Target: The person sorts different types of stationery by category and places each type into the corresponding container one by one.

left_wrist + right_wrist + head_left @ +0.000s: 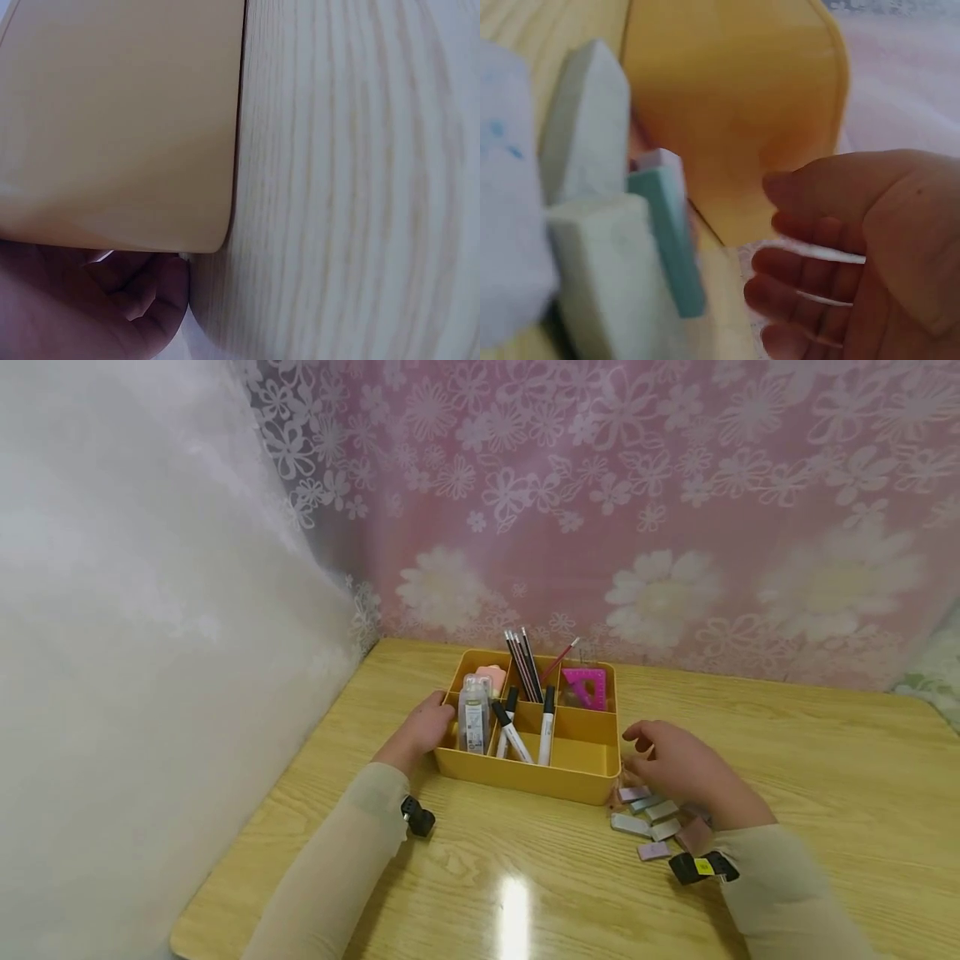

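A yellow desk organizer (525,775) stands on the table in the head view. My left hand (430,725) holds its left end; the left wrist view shows my curled fingers (154,300) at a lower corner of the organizer. Just off the right wall is my right hand (675,764), its fingers loosely bent and holding nothing. Below that hand lie several small eraser-like blocks (632,824) in pale colours. The right wrist view has a teal block (671,240) and pale green blocks (589,124) close by, with my right hand (855,247) beside them.
Inside the organizer are white markers with black caps (547,731), dark pencils (522,664), a pink set square (597,687), a clear labelled case (474,718) and a peach-coloured item (491,677). A flowered curtain (555,543) hangs behind the table (765,735); white sheeting (150,635) hangs left.
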A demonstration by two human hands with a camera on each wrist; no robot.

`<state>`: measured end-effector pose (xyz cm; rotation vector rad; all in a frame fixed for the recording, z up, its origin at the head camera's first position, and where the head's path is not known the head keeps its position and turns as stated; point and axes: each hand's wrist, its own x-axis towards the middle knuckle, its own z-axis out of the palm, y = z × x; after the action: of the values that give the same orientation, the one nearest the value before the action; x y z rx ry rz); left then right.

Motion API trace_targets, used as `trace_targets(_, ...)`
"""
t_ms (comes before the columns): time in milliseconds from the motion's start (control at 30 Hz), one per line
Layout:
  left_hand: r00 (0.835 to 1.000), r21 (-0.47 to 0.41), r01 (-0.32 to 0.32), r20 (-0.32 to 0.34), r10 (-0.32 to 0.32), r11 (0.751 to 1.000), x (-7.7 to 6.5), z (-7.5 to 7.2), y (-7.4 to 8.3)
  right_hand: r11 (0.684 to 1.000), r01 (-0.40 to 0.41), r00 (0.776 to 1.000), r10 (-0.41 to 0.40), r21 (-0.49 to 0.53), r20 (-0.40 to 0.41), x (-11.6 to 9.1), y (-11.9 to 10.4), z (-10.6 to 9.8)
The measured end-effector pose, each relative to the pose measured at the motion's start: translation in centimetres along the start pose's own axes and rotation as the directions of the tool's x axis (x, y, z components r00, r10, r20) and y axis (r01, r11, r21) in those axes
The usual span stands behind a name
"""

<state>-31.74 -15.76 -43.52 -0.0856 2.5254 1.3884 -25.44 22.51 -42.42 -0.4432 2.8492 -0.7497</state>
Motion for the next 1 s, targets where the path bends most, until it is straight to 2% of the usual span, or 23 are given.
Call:
trace_targets(267, 1.0, 0.018, 0.0, -0.004, 0.0, 1.0, 0.0, 0.0, -0.1, 0.998, -0.06, 0.993, 0.063, -0.029, 0.102, 0.2, -0.6, 1.2)
trace_targets(433, 1.0, 0.015, 0.011, -0.005, -0.011, 1.0, 0.2, -0.1, -0.1, 0.992, -0.08, 0.99, 0.09, -0.094, 0.111, -0.1, -1.2, 1.4)
trace_targets(700, 1.0, 0.016, 0.002, -0.005, -0.002, 1.0, 0.2, 0.0, 0.0, 0.984, -0.042, 0.994, 0.059, -0.176, 0.091, -0.4, -1.7, 2.0)
trace_targets(833, 1.0, 0.022, 0.008, -0.005, -0.008, 1.0, 0.1, 0.0, 0.1, 0.986, -0.055, 0.993, 0.07, -0.157, 0.092, -0.3, -1.5, 2.3)
trace_targets(1000, 1.0, 0.022, 0.011, -0.005, -0.011, 1.0, 0.1, 0.1, 0.0, 0.994, -0.061, 0.992, 0.071, -0.087, 0.107, -0.2, -1.2, 2.4)
